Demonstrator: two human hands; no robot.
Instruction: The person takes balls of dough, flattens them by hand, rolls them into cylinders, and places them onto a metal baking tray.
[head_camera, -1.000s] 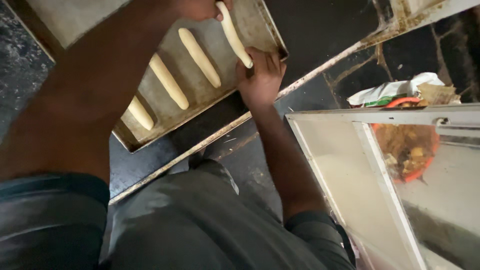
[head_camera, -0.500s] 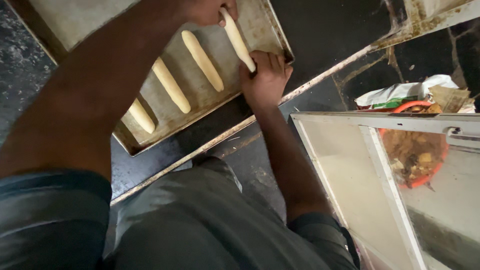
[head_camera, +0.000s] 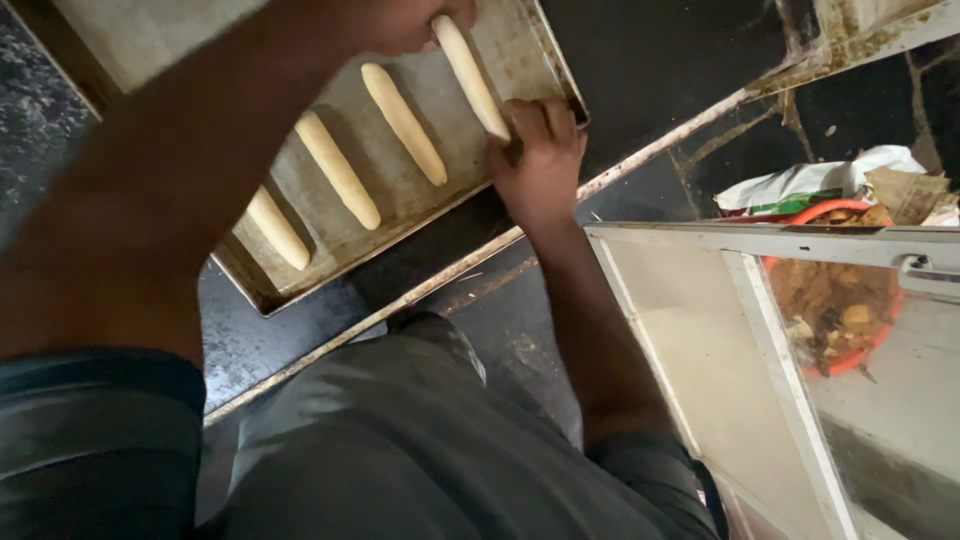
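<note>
**Dough stick going onto tray**

Worn, floured rectangular metal baking tray (head_camera: 500, 50) holds three pale long dough sticks w/ a fourth (head_camera: 470, 75) at its rim end. Right hand (head_camera: 540, 160) grips tray's near edge, fingers curled. Left hand (head_camera: 400, 20) pinches fourth stick's far end; its long axis runs toward right hand, parallel w/ the others.

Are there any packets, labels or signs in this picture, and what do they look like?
Crumpled bag: upper right, behind the glass-paned frame; white with green and red bands.
Brown paper scrap: beside that bag, folded, tan.
No signs or screens show; the baking tray bears no label.
</note>
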